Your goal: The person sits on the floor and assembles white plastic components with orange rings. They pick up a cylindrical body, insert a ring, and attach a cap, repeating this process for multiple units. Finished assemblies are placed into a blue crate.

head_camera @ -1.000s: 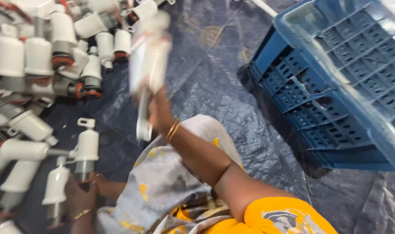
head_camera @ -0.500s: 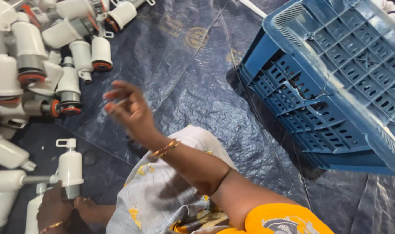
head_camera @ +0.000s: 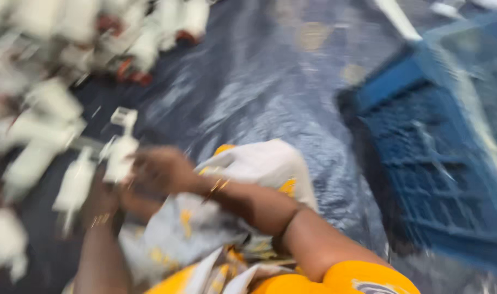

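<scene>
The frame is blurred by motion. My left hand [head_camera: 104, 204], with a bangle at the wrist, is low on the left, right under a white pump-like plastic piece [head_camera: 119, 158] with a small square loop on top, and seems to grip it from below. My right hand [head_camera: 161, 170] has reached across my knee, and its fingers touch the same piece from the right. Whether the right hand's fingers close on it is lost in the blur. A white and yellow patterned cloth [head_camera: 259, 163] covers my knee beneath the right forearm.
A heap of similar white plastic pieces with red-orange rings [head_camera: 47, 109] fills the left and upper left. A blue slatted plastic crate [head_camera: 439, 163] lies at the right. Everything rests on a dark blue plastic sheet [head_camera: 270, 92].
A second ago my right hand held a white piece up high. It then showed open and bare, and has now dropped down-left to meet the left hand at a white piece.
</scene>
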`<state>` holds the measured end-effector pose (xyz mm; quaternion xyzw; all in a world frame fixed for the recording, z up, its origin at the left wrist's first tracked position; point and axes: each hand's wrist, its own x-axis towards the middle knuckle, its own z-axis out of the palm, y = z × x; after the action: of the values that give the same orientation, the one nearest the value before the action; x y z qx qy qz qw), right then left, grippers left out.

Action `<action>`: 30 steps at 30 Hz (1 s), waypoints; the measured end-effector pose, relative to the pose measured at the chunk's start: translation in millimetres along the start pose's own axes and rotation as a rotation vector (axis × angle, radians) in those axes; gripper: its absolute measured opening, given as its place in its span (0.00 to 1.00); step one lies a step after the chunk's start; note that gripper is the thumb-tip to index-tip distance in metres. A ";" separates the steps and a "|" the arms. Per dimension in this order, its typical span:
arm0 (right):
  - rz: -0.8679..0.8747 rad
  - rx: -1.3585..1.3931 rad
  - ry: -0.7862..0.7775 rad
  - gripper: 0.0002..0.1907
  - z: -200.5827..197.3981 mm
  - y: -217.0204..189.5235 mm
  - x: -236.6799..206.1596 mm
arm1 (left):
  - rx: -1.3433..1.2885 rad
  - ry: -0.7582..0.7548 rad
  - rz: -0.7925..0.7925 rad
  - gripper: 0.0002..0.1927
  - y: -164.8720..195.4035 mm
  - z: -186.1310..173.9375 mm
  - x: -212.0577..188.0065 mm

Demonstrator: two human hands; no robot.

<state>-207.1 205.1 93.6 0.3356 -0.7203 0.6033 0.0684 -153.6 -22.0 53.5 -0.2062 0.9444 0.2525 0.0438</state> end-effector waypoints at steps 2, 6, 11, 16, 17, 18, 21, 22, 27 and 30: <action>0.126 -0.079 0.124 0.15 5.4 7.0 -1.9 | 0.104 -0.089 -0.144 0.31 -4.8 -0.9 -20.3; 0.212 0.268 0.024 0.11 -7.1 16.6 -4.7 | 0.152 -0.046 -0.026 0.23 -35.8 3.2 -46.8; 0.160 0.351 -0.026 0.12 -4.3 19.6 -13.9 | 0.242 0.286 0.153 0.15 -50.1 17.7 -44.0; 0.206 0.171 -0.146 0.13 5.6 31.1 -22.4 | 0.413 0.318 0.324 0.08 -42.6 6.3 -26.2; 0.258 0.134 -0.185 0.14 7.3 33.8 -22.9 | 0.413 0.353 0.396 0.05 -40.8 2.4 -23.1; 0.313 0.100 -0.221 0.14 7.4 31.2 -20.6 | 0.412 0.386 0.470 0.03 -34.0 -3.9 -21.0; 0.312 -0.038 -0.360 0.18 11.2 33.2 -18.2 | 0.343 0.413 0.214 0.16 -18.8 -13.4 -15.9; 0.319 0.007 -0.366 0.21 11.9 32.0 -17.3 | 0.158 0.500 0.285 0.15 -12.8 -17.7 -18.1; 0.553 0.207 -0.412 0.40 24.4 33.7 -17.1 | -0.275 0.411 0.219 0.16 15.5 -13.5 -44.1; 0.646 0.071 -0.506 0.44 33.6 41.7 -23.5 | -0.440 0.427 0.268 0.17 23.4 17.8 -64.9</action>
<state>-202.4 185.8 38.7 0.2321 -0.7614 0.5166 -0.3155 -104.5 29.0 60.9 -0.1329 0.8736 0.4051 -0.2345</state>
